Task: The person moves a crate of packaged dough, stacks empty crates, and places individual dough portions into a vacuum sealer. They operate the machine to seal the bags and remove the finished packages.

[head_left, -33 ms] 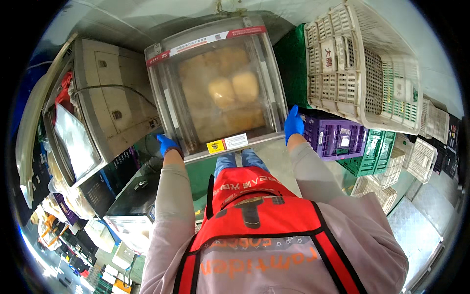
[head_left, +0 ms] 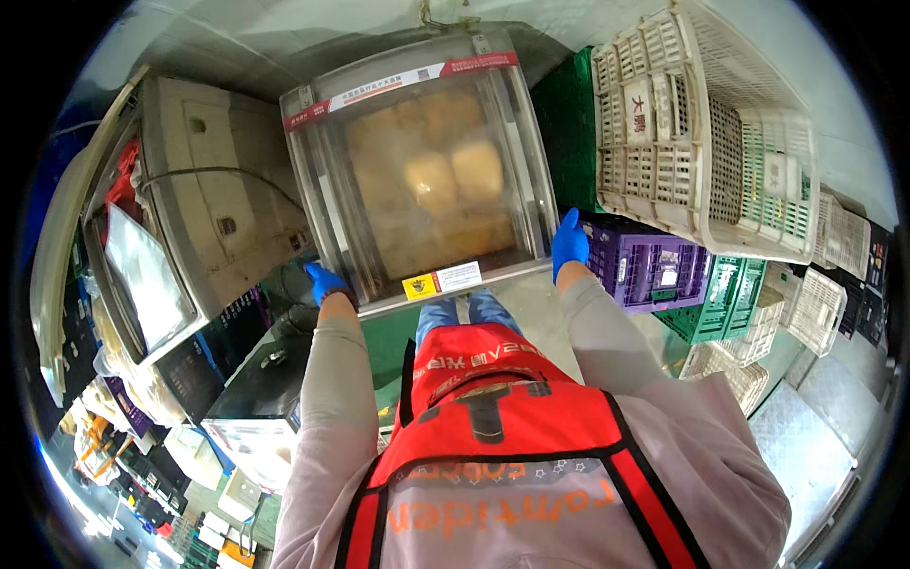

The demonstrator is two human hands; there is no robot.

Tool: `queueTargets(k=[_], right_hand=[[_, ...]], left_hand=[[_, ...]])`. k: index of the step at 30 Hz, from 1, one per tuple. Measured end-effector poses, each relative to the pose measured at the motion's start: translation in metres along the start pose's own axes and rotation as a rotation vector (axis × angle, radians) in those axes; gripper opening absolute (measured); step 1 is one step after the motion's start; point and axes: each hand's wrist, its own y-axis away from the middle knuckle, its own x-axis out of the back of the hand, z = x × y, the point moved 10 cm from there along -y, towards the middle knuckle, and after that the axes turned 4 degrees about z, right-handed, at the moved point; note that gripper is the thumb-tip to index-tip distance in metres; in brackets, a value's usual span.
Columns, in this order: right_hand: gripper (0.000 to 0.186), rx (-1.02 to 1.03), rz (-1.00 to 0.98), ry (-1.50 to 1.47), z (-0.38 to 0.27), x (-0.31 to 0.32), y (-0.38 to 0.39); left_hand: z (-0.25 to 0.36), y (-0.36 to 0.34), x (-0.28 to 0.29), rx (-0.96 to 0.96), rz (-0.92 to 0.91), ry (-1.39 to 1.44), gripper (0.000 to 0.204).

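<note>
In front of me stands a glass-topped cabinet (head_left: 542, 223) with a grey frame, which looks like a chest freezer. Through its hazy lid show two pale yellow rounded lumps (head_left: 455, 174), above a brownish layer I cannot make out. My left hand (head_left: 328, 283), in a blue glove, grips the near left corner of the frame, thumb out. At the near right corner my right hand (head_left: 570, 243), gloved in blue too, holds the side edge with its thumb pointing away from me. The other fingers of both hands are partly hidden.
A grey metal cabinet (head_left: 213, 152) with a dark cable stands close on the left. To the right are a large white slatted crate (head_left: 654, 128), a purple crate (head_left: 654, 268) and a green crate (head_left: 725, 299). A dark box (head_left: 256, 379) stands near my left forearm.
</note>
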Motion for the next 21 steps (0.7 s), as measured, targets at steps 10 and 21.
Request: queueTargets(k=[10,21], right_hand=[[0.054,0.032,0.258,-0.111,0.006,0.010,-0.001],[0.052,-0.054,0.176,-0.048,-0.003,0.014,0.005]], left_hand=[[0.007,0.025,0.012,-0.142,0.257,-0.156,0.065],[0.022,0.050,0.018,-0.233,0.286,-0.034,0.058]])
